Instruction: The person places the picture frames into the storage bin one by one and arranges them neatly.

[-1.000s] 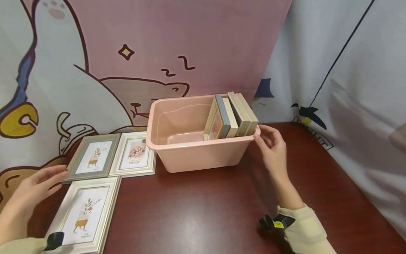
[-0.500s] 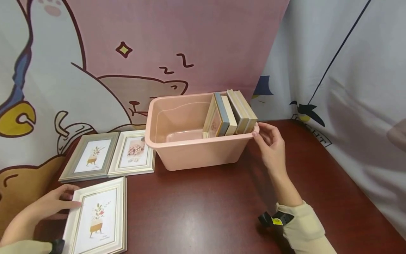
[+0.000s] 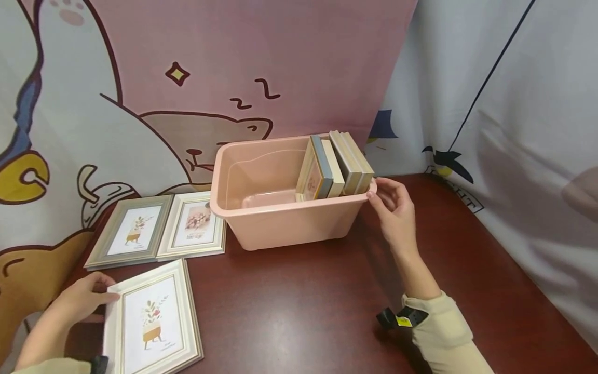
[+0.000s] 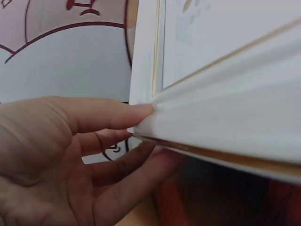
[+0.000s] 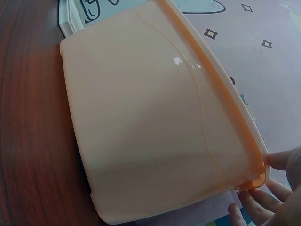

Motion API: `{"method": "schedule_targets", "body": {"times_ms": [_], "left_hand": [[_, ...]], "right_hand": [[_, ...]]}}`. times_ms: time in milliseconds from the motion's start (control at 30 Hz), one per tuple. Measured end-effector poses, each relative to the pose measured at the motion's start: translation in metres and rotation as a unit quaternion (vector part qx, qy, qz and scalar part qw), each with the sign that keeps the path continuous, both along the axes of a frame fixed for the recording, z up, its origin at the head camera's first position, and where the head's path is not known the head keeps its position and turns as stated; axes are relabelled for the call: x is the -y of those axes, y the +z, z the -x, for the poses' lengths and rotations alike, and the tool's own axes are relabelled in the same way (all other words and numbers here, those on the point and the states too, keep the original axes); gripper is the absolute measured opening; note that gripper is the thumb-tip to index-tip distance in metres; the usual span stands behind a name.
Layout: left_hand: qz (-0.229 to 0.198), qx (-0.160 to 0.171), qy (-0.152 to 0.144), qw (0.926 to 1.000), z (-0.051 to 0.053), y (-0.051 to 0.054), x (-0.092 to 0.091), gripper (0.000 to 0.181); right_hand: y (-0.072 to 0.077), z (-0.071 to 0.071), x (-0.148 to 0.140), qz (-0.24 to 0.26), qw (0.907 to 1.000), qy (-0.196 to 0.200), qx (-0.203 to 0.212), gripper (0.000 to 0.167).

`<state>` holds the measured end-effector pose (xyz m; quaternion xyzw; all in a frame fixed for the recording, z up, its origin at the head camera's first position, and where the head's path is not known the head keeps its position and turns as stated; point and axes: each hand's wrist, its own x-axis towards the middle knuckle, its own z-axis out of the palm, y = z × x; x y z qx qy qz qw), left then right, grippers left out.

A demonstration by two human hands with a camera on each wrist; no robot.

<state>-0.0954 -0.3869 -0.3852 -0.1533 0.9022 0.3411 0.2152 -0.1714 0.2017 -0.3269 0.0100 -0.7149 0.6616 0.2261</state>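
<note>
My left hand (image 3: 79,301) pinches the left edge of a white picture frame (image 3: 151,322) at the front left. In the left wrist view the thumb lies on its face and the fingers reach underneath, with the frame tilted up from the table. The print shows a plant in an orange pot. With thumb and fingers my right hand (image 3: 394,213) holds the right front corner of the rim of a pink plastic tub (image 3: 289,226). Several picture frames (image 3: 334,166) stand on edge in the tub's right part; its left part shows bare floor.
A grey-green picture frame (image 3: 135,228) and a cream picture frame (image 3: 193,223) lie face up side by side, left of the tub. Behind the dark red wooden table (image 3: 289,301) hangs a pink and white cartoon-printed cloth (image 3: 299,62). A pale curtain (image 3: 514,114) borders the right side.
My left hand has come down onto the white frame, taken hold of it, and raised and shifted it rightward. The right hand stays on the tub's rim.
</note>
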Motion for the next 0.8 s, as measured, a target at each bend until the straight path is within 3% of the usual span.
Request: {"method": "schedule_targets", "body": {"times_ms": [133,233,300,467,533,567,667,733,800], "left_hand": [[0.013,-0.049,0.007,0.9987,-0.006,0.013,-0.003,0.042],[0.045,-0.123,0.030,0.9909,-0.011,0.030,-0.012,0.041],[0.069,-0.177,0.053,0.9804,-0.013,0.043,-0.020,0.039],[0.114,-0.292,0.121,0.9417,-0.019,0.077,-0.050,0.036],[0.105,-0.344,0.154,0.9202,-0.022,0.088,-0.061,0.031],[0.096,-0.378,0.167,0.9053,-0.023,0.092,-0.066,0.027],[0.053,-0.495,0.199,0.8441,-0.023,0.104,-0.079,0.031],[0.033,-0.549,0.212,0.8082,-0.021,0.114,-0.084,0.037],[0.011,-0.571,0.239,0.7849,-0.021,0.126,-0.089,0.036]], "right_hand": [[0.000,0.001,0.001,-0.001,1.0000,-0.001,0.000,0.041],[0.001,0.001,0.001,-0.003,1.0000,-0.002,-0.004,0.041],[0.001,0.001,0.001,-0.001,1.0000,-0.003,-0.005,0.041],[0.002,0.000,0.002,0.003,1.0000,-0.002,-0.001,0.040],[0.002,-0.001,0.002,-0.001,1.0000,-0.001,0.000,0.041],[0.002,-0.001,0.001,-0.004,1.0000,-0.003,0.001,0.041],[0.001,-0.001,0.001,-0.009,0.9999,-0.006,-0.001,0.040],[0.000,-0.001,0.001,-0.010,0.9999,-0.006,-0.003,0.040],[-0.001,-0.001,0.001,-0.012,0.9999,-0.004,-0.003,0.040]]}}
